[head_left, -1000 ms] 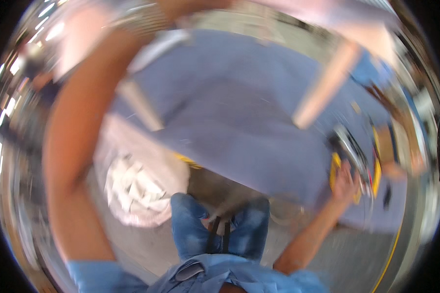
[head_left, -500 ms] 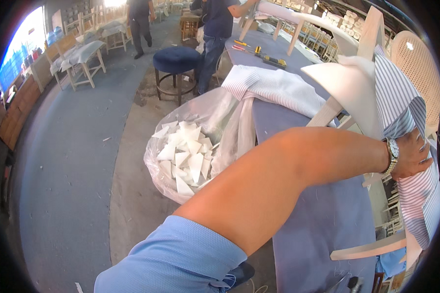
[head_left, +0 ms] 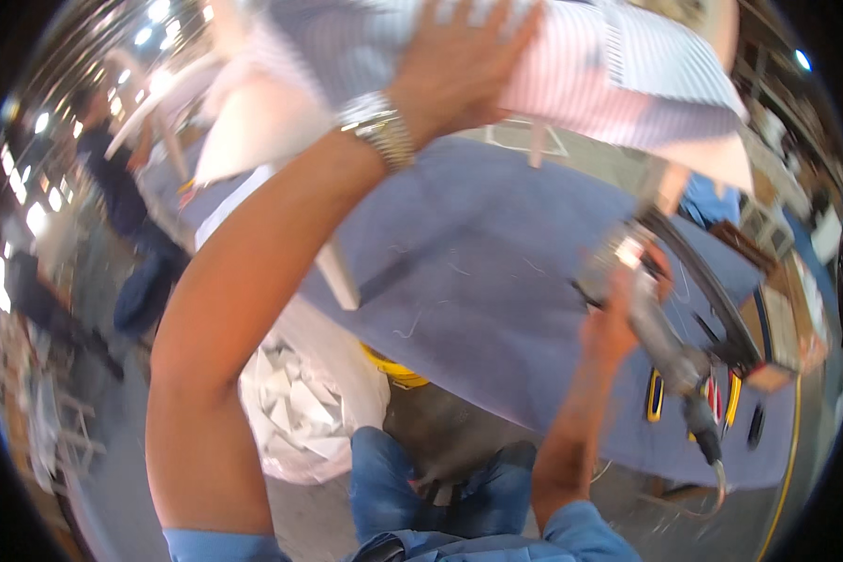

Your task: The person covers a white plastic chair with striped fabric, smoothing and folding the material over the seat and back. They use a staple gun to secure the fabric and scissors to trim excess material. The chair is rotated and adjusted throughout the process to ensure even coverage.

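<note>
My left hand [head_left: 464, 70] lies with spread fingers on striped fabric [head_left: 581, 70], which covers the seat of a pale wooden chair. White padding [head_left: 258, 131] shows below the cloth at its left side, and a chair leg [head_left: 337, 276] reaches down to the table. Lower and to the right, my right hand [head_left: 616, 314] is wrapped around a pneumatic staple gun [head_left: 660, 332], blurred by motion, with a hose at its lower end. The gun is held above the table, apart from the chair.
A blue-grey covered table [head_left: 478, 262] spans the middle. Yellow-handled cutters [head_left: 655, 395] and other hand tools lie at its right, near a cardboard box [head_left: 782, 328]. A plastic bag of white scraps [head_left: 295, 403] and a yellow bucket [head_left: 393, 365] stand by its edge. A co-worker [head_left: 122, 187] stands at left.
The view has swung to the right and down. My left hand still rests on the striped fabric. My right hand and the staple gun have come into view.
</note>
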The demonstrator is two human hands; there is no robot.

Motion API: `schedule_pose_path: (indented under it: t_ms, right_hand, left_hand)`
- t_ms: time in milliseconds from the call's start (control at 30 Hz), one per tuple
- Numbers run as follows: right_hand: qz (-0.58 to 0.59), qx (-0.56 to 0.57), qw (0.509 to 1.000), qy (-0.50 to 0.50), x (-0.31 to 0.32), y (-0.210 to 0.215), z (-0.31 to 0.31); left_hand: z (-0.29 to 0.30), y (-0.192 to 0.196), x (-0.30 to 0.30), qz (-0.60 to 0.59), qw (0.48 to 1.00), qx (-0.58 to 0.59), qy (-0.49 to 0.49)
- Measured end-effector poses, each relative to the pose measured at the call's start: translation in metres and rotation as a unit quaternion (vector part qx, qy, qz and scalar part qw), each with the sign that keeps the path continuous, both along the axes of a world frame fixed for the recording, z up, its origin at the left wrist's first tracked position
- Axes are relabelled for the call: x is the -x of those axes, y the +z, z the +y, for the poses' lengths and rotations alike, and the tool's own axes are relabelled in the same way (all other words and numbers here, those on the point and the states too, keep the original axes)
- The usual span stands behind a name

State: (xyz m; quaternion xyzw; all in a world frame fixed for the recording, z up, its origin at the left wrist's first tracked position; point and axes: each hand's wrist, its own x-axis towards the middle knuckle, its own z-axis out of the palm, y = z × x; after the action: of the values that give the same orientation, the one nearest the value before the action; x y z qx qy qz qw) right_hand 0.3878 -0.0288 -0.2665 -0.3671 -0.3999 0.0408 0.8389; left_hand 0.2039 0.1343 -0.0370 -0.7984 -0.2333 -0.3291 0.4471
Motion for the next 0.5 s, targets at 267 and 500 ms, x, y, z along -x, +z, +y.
schedule_pose_path:
  t_ms: [267, 500]
  right_hand:
    - [0.237, -0.141, 0.843, 0.462, 0.077, 0.042, 0.087]
    - [-0.17, -0.124, 0.977, 0.019, 0.081, 0.042, 0.12]
  left_hand:
    - [-0.004, -0.003, 0.002, -0.024, 0.997, -0.06, -0.033]
    - [-0.005, -0.006, -0.001, -0.028, 0.997, -0.064, -0.043]
